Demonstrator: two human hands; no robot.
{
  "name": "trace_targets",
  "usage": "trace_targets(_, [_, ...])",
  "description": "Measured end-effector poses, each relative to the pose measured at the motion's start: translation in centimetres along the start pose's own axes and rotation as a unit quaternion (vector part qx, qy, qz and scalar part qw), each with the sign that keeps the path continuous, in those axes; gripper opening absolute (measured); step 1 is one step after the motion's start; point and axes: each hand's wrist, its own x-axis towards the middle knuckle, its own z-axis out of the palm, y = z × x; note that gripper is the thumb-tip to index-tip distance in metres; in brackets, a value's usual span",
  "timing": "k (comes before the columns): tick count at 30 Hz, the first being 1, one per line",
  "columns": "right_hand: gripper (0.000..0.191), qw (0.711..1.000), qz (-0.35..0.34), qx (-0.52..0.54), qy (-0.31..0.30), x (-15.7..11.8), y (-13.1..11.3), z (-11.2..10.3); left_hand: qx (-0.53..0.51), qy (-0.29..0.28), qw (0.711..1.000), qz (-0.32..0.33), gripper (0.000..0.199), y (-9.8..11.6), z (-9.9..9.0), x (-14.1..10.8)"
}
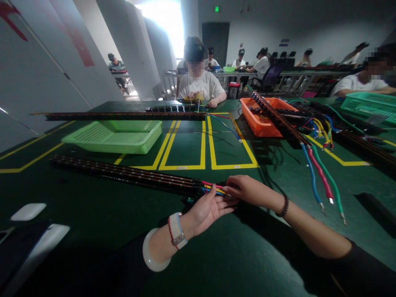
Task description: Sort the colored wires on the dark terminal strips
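A long dark bar assembly [130, 175] with copper-coloured strips lies across the green table in front of me. Red, yellow and blue wires [213, 186] come out of its right end. My left hand [207, 208] is palm up under these wires, its fingers fairly straight and its thumb against them, so they rest between thumb and fingers. From the right, my right hand [243, 189] reaches over with bent fingers pinching the wires near their ends. The wire tips are partly hidden by my fingers. A small dark green part [188, 200] sits under the bar's end, beside my left wrist.
Beyond the bar stand a green basket [136, 142] and another long bar [123, 116]. An orange basket [262, 128] at right carries a bar with thick wires [320, 175] hanging forward. White objects [29, 211] lie at left. A person [201, 82] works opposite.
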Motion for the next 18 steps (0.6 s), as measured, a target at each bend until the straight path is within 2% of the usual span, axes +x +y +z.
trace_targets(3, [0.038,0.994,0.041,0.093,-0.048,0.3,0.9,0.3,0.014,0.016,1.000,-0.004,0.053,-0.1,-0.3,0.2])
trace_targets(5, [0.038,0.990,0.042,0.122,-0.050,0.5,1.4,0.6,0.017,0.026,0.999,-0.002,0.052,-0.2,-0.4,0.3])
trace_targets(7, [0.037,0.989,0.043,0.139,-0.019,0.8,1.9,1.0,0.019,0.028,0.999,0.003,0.049,-0.3,-0.3,0.4])
trace_targets(10, [0.037,0.987,0.044,0.141,0.059,1.4,2.7,1.8,0.022,0.025,0.999,0.006,0.046,-0.3,-0.2,0.2])
trace_targets(18, [0.036,0.978,-0.003,0.058,0.198,3.0,4.1,2.7,0.026,0.021,0.999,0.003,0.044,-0.1,-0.2,0.3])
